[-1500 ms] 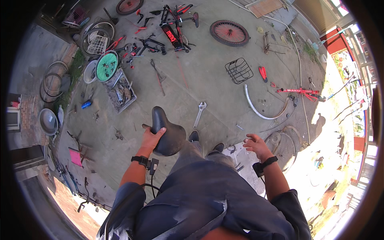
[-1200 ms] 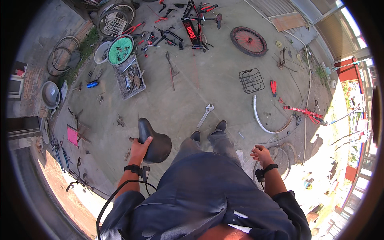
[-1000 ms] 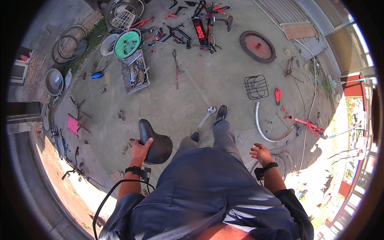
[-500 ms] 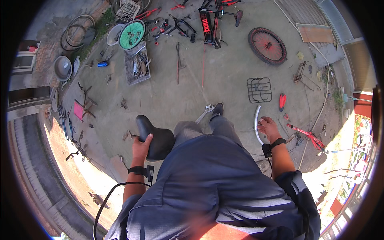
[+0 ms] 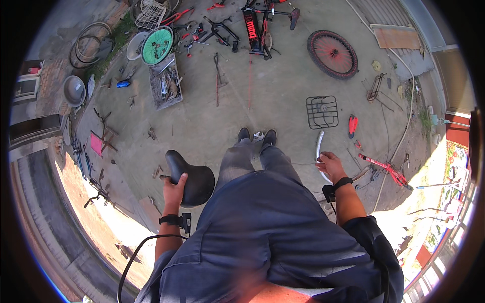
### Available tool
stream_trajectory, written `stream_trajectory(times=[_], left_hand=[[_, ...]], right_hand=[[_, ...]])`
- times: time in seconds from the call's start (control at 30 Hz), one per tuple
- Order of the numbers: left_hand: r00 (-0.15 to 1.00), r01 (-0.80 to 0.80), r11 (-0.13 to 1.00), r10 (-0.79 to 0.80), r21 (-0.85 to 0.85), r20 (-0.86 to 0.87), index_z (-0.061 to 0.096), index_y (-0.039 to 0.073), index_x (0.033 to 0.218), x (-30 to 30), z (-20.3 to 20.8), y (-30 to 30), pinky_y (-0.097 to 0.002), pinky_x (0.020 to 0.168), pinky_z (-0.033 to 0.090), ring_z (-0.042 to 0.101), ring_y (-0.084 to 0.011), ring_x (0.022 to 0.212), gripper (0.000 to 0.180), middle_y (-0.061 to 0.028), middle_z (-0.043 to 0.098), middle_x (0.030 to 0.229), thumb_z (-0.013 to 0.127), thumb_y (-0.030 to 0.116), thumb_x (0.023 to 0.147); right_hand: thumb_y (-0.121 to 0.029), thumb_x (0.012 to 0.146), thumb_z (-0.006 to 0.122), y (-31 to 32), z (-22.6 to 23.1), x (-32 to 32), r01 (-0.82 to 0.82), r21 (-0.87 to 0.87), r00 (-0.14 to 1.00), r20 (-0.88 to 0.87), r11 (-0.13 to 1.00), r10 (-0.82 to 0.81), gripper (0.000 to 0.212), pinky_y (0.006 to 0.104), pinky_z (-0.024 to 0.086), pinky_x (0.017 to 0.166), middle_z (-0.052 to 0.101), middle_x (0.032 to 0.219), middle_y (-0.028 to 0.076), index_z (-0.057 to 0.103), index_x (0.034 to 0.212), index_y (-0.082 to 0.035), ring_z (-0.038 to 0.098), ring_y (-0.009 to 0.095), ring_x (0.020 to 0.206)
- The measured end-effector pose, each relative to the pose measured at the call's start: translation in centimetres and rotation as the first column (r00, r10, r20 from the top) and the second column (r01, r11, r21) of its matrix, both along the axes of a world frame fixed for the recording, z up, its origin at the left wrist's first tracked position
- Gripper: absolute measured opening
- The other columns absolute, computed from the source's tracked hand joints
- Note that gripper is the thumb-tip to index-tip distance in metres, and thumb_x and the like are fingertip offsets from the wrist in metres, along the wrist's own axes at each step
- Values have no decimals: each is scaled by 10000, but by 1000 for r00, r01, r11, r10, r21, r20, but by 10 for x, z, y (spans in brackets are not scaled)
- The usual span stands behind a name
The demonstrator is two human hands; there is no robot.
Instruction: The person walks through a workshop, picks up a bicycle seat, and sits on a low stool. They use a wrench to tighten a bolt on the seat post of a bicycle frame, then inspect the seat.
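Observation:
A black bicycle saddle (image 5: 196,183) is gripped at its edge by my left hand (image 5: 174,188), the thumb lying on top. It is held beside my left thigh, its narrow nose pointing away from me. My right hand (image 5: 330,165) hangs at my right with fingers loosely bent and apart, and nothing shows in it. Behind that hand, a pale curved strip (image 5: 319,144) appears to lie on the ground, partly covered by the fingers. Between my shoes, the head of an adjustable wrench (image 5: 258,136) shows on the ground.
Ahead lie a black bicycle frame (image 5: 255,33), a fat-tyred wheel (image 5: 311,53) and a black wire rack (image 5: 322,126). A tool tray (image 5: 174,103) stands ahead left near a green-covered wheel (image 5: 157,45). To the right are a red fork-like part (image 5: 386,166) and a long hose (image 5: 405,129).
My left foot has stepped forward beside the right one, and the wrench now sits between them. The right hand has moved slightly left and nearer my body. The saddle stays in my left hand.

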State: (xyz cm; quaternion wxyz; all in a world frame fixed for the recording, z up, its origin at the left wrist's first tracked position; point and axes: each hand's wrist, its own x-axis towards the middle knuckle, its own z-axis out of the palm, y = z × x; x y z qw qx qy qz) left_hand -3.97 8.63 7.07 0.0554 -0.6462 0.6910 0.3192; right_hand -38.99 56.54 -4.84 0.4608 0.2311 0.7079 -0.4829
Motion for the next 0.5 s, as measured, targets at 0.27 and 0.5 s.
stream_trajectory(times=[0.27, 0.5], left_hand=[[998, 70, 997, -70, -39, 1, 615, -100, 1103, -21, 4, -21, -413, 817, 541, 709, -334, 895, 831, -234, 706, 941, 790, 628, 744], [998, 49, 999, -48, -17, 43, 615, -108, 1104, -19, 3, -33, -410, 810, 545, 712, -337, 884, 836, -234, 709, 924, 794, 623, 741]], right_hand=[[-271, 971, 629, -17, 16, -12, 2, 37, 1000, -20, 999, -1, 357, 312, 558, 730, 689, 1066, 86, 588, 1258, -62, 707, 190, 870], [-274, 966, 644, -43, 19, -18, 2, -7, 999, -36, 1000, -3, 373, 320, 565, 735, 695, 1054, 85, 581, 1265, -60, 710, 189, 864]])
